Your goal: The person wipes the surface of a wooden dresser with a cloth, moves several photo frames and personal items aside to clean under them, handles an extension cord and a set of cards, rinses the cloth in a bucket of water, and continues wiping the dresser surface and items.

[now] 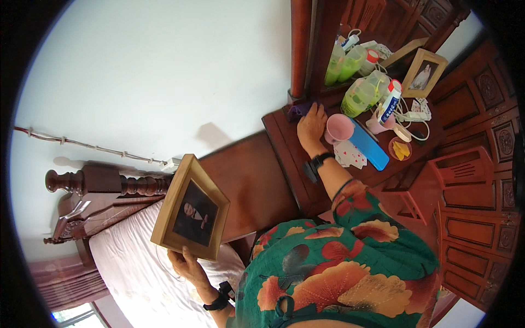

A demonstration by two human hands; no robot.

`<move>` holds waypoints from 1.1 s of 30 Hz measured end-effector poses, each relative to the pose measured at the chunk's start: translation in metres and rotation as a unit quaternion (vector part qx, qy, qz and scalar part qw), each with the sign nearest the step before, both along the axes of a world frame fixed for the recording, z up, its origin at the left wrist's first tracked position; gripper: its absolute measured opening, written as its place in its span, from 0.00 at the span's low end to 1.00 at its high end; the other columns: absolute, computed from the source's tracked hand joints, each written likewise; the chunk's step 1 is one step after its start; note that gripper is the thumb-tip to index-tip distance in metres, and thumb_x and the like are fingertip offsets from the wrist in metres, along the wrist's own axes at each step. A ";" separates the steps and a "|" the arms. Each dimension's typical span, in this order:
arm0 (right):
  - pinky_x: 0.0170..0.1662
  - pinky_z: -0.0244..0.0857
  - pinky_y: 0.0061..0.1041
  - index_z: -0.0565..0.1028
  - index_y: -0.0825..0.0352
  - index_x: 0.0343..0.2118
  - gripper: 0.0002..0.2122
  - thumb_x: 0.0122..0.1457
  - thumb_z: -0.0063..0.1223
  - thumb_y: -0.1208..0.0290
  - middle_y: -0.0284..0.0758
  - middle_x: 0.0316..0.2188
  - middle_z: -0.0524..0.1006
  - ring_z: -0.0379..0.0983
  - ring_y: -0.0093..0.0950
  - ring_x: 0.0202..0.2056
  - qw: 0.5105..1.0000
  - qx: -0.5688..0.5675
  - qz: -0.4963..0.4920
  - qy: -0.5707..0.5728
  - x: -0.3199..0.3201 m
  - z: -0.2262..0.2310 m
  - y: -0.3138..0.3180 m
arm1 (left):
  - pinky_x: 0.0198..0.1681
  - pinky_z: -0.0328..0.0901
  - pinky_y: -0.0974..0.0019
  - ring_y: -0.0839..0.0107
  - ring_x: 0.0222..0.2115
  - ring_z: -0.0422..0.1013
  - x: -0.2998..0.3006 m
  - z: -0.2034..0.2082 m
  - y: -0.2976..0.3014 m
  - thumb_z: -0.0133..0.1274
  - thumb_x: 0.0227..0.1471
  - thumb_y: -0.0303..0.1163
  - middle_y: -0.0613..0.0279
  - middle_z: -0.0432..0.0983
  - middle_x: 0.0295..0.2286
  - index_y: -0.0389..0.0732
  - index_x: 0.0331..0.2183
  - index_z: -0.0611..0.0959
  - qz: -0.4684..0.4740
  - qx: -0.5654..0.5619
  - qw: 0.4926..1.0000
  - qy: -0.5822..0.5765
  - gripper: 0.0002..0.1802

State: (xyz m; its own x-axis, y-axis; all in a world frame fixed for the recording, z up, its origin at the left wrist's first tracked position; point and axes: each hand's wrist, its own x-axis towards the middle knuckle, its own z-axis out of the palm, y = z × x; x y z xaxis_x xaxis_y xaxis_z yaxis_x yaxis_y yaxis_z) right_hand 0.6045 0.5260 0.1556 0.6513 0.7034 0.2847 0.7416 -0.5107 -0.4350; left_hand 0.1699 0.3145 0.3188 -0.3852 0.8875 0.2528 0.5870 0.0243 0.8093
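Observation:
My left hand (188, 265) grips the lower edge of a wooden picture frame (191, 210) with a dark portrait, held up over the bed. My right hand (311, 127) reaches out to the wooden dresser top (281, 145) and presses on a purple cloth (299, 110) at its far corner, by the mirror post. Just right of that hand stand a pink cup (339, 128), a long blue case (369, 145) and some playing cards (350, 156). Both wrists wear dark bands.
Green bottles (361, 94), a white tube (389, 103), a white cable and a second framed photo (424, 74) crowd the dresser. A bed with a pale sheet (136, 262) and carved headboard (98, 186) lies on the left. A red stool (465, 169) and wooden cabinets are on the right.

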 end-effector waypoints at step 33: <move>0.50 0.60 0.38 0.70 0.61 0.53 0.25 0.48 0.54 0.71 0.31 0.55 0.68 0.63 0.40 0.52 0.876 -0.064 0.473 -0.070 -0.038 -0.011 -0.048 | 0.27 0.65 0.71 0.73 0.28 0.69 0.013 -0.011 0.012 0.52 0.59 0.39 0.59 0.75 0.32 0.32 0.44 0.74 -0.045 -0.033 0.998 0.020 0.20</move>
